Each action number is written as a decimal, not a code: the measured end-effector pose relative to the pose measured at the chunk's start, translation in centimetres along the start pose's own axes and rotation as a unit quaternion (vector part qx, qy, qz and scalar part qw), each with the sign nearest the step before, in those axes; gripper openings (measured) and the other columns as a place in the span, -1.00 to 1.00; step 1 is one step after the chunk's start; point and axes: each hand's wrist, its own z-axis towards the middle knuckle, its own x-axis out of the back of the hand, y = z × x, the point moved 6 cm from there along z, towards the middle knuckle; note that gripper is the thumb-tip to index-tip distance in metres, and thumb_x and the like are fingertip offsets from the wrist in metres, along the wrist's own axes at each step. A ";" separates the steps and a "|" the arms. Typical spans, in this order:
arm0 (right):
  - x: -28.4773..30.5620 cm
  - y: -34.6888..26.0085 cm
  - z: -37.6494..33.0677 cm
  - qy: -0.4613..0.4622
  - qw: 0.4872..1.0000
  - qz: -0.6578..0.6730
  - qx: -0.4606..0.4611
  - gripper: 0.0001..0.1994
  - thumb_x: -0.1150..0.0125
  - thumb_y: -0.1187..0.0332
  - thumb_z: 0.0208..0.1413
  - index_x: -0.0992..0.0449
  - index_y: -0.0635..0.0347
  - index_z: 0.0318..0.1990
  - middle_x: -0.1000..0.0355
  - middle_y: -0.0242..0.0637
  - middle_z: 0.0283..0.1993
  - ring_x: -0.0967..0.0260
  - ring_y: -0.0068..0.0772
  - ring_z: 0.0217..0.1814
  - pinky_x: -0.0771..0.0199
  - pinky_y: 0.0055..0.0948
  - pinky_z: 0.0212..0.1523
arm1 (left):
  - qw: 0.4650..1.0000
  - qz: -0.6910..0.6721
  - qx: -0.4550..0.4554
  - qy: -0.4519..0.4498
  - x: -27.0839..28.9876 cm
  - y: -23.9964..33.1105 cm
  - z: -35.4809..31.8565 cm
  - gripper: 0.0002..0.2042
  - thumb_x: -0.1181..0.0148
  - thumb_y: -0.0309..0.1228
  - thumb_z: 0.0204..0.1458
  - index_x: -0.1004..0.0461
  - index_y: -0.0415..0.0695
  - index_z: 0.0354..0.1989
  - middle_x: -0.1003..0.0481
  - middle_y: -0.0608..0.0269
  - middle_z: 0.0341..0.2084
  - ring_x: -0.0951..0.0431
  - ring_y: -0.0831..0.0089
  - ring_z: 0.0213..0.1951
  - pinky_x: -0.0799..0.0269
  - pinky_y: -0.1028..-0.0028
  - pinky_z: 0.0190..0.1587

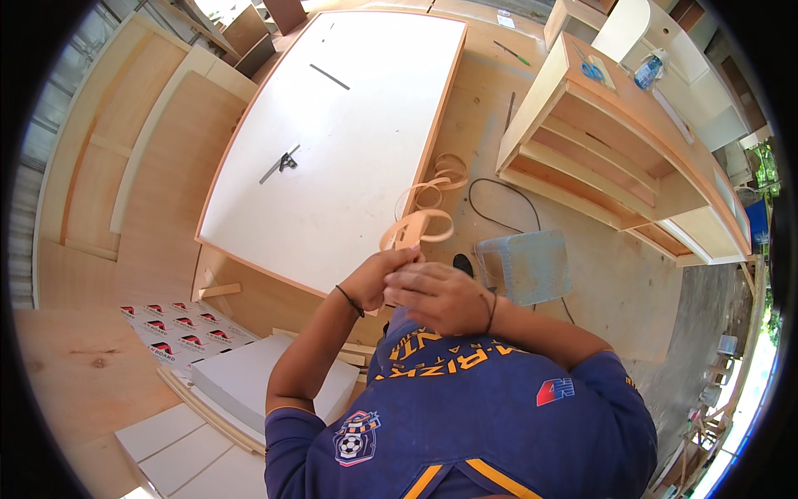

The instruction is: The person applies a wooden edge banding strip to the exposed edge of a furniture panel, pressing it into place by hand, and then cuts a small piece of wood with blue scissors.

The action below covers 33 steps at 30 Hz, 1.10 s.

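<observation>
Both of my hands meet in front of my chest. My left hand (376,279) pinches the near end of a thin tan edge-banding strip (424,218). The strip curls upward in several loose loops toward the edge of the big white panel (332,141). My right hand (439,295) lies right beside the left, fingers curled over the same end of the strip. Black bands circle both wrists. My blue shirt fills the lower middle of the view.
A metal square (281,162) and a dark thin tool (329,76) lie on the white panel. A pale cabinet carcass (615,158) lies to the right, with blue scissors (592,70) on it. A plastic stool (525,264), a black cable (499,204) and stacked boards (233,382) surround me.
</observation>
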 end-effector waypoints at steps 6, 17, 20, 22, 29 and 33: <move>3.9 5.1 -1.5 0.084 0.985 0.120 -0.092 -0.53 -0.16 0.45 -0.11 -0.33 0.25 0.04 -0.29 -0.10 0.07 -0.20 -0.07 0.14 -0.20 -0.23 0.13 | 0.963 0.014 0.071 -0.260 -3.4 -0.5 -2.7 -0.66 0.24 -0.09 0.21 -0.26 -0.11 -0.41 -0.20 0.33 -0.74 -0.10 0.60 -0.82 0.00 0.65 -0.82; 1.1 7.3 0.8 0.153 0.852 0.468 -0.178 -0.70 0.11 0.24 0.25 -0.40 0.32 -0.11 -0.42 -0.38 -0.25 -0.32 -0.60 -0.22 -0.33 -0.55 -0.16 | 0.837 -0.308 -0.245 -0.381 -8.8 6.5 -7.3 -0.68 0.41 -0.11 0.25 -0.21 -0.05 -0.30 -0.19 0.40 -0.72 -0.13 0.60 -0.83 -0.09 0.58 -0.68; 0.8 8.6 0.9 0.073 0.857 0.447 -0.247 -0.73 0.07 0.25 0.22 -0.44 0.31 -0.24 -0.44 -0.37 -0.34 -0.33 -0.60 -0.32 -0.35 -0.54 -0.25 | 0.837 -0.210 -0.423 -0.276 -8.2 7.9 -7.6 -0.69 0.38 -0.09 0.24 -0.20 -0.03 -0.32 -0.15 0.44 -0.73 -0.03 0.64 -0.85 0.02 0.65 -0.75; -0.8 9.1 -0.7 0.043 0.884 0.379 -0.269 -0.73 0.03 0.24 0.19 -0.45 0.30 -0.31 -0.43 -0.34 -0.39 -0.34 -0.57 -0.37 -0.34 -0.53 -0.29 | 0.778 -0.097 -0.594 -0.179 -6.3 10.4 -9.0 -0.75 0.30 -0.12 0.24 -0.19 0.00 -0.34 -0.15 0.39 -0.71 -0.09 0.61 -0.79 -0.04 0.64 -0.72; 2.3 5.8 -1.1 0.039 0.981 0.044 -0.183 -0.85 -0.15 0.32 -0.08 -0.48 0.18 -0.37 -0.41 -0.17 -0.39 -0.37 -0.12 -0.40 -0.34 -0.30 -0.36 | 0.529 0.732 -0.349 0.249 -0.9 5.1 -1.4 -0.58 0.19 -0.12 0.17 -0.35 -0.31 -0.37 -0.33 0.10 -0.78 -0.43 0.27 -0.66 -0.36 0.36 -0.55; 4.1 8.4 -2.0 -0.073 0.987 -0.042 -0.136 -0.78 -0.18 0.40 -0.22 -0.50 0.10 -0.31 -0.41 -0.27 -0.33 -0.36 -0.13 -0.31 -0.33 -0.26 -0.29 | 0.837 0.546 -0.041 -0.010 -0.8 1.1 -0.1 -0.35 0.34 0.08 0.17 -0.39 -0.23 -0.70 -0.43 0.18 -0.72 -0.47 0.40 -0.63 -0.40 0.41 -0.57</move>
